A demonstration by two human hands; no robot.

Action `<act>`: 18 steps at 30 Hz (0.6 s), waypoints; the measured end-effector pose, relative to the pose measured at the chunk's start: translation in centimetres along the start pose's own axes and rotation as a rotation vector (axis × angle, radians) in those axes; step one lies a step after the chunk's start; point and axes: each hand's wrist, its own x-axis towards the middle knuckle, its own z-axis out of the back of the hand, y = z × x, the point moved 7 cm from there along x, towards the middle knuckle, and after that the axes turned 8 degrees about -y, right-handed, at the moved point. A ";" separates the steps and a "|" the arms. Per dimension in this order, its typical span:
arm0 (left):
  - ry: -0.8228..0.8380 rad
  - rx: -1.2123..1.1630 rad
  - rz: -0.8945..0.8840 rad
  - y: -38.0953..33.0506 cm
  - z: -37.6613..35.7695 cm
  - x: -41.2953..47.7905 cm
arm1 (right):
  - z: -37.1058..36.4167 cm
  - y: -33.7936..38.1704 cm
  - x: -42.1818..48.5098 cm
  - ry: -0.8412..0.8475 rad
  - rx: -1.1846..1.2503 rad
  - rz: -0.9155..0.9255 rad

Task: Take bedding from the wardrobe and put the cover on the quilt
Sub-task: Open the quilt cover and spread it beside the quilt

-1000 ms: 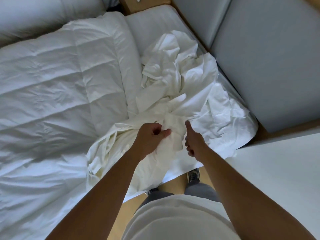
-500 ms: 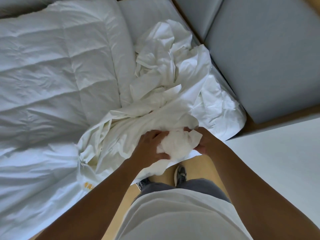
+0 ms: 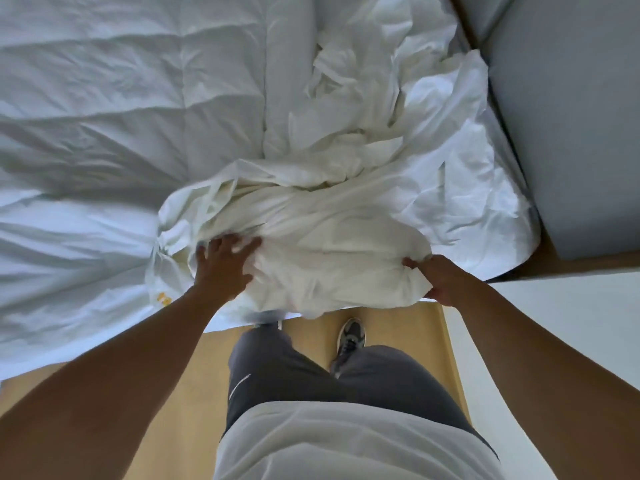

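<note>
While the right hand (image 3: 440, 282) is gripping the near right edge of the cover (image 3: 332, 258), fingers curled round a fold, the left hand (image 3: 223, 268) is lying released on the bunched cloth, fingers spread, slightly blurred. The cover is heaping just ahead of the person, its long axis running 9 to 3 o'clock between the hands, with more cloth trailing toward 1 o'clock. The quilt (image 3: 121, 109) is lying flat at 10 to 11 o'clock from the left hand, touching the heap, and the left hand is sitting nearer to it. Judgement: the cover's opening is needing to be found and drawn toward 10 o'clock. The surface is looking soft and rumpled. A grey padded panel (image 3: 571, 116) is standing at 2 o'clock, and the wooden floor (image 3: 398, 327) is showing at 6.
</note>
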 end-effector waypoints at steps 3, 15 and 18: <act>0.093 -0.048 -0.001 1.0 -1.5 -1.3 | -0.1 0.3 -0.8 -0.435 -0.380 0.113; -0.095 -0.718 0.727 18.1 -5.6 -5.3 | -39.3 -5.2 -10.9 0.190 -0.798 0.619; 0.256 -1.054 0.553 18.2 -8.8 -3.8 | -44.3 -6.6 -11.0 -0.050 -0.917 0.518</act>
